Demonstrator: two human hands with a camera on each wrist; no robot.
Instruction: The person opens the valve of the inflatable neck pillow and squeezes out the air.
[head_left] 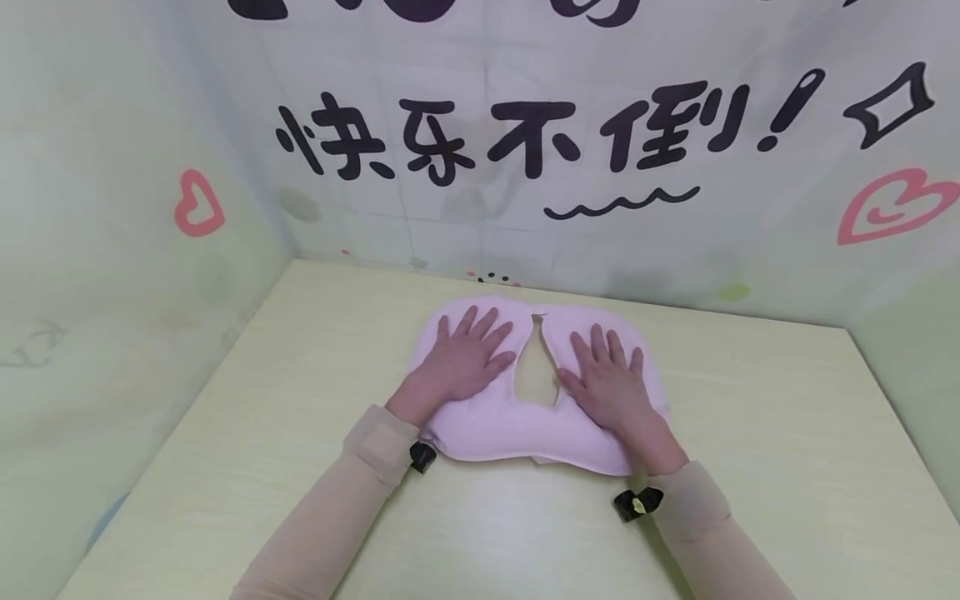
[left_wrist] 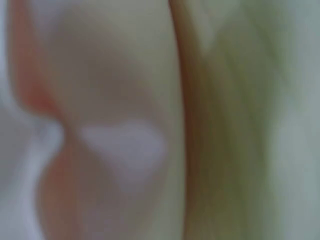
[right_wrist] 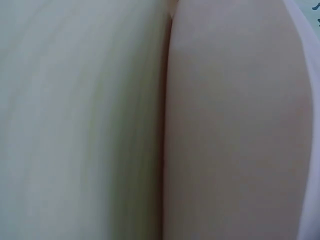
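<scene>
A pink cushion [head_left: 517,432] lies flat on the table, with a teardrop-shaped hole in its middle and a narrow slit running from the hole to its far edge. On its left half rests my left hand [head_left: 467,360], palm down with the fingers spread. My right hand [head_left: 611,385] lies the same way on the right half, its thumb near the rim of the hole. Close up in the right wrist view, the cushion's side [right_wrist: 235,125] meets the tabletop. The left wrist view is too blurred for detail, and neither hand can be made out there.
The pale wood-grain table [head_left: 480,533] reaches back to a printed cloth wall [head_left: 465,225] with black characters and pink hearts. Similar cloth stands along the left and right sides. Each wrist carries a small black camera [head_left: 637,503] below a beige sleeve [head_left: 330,508].
</scene>
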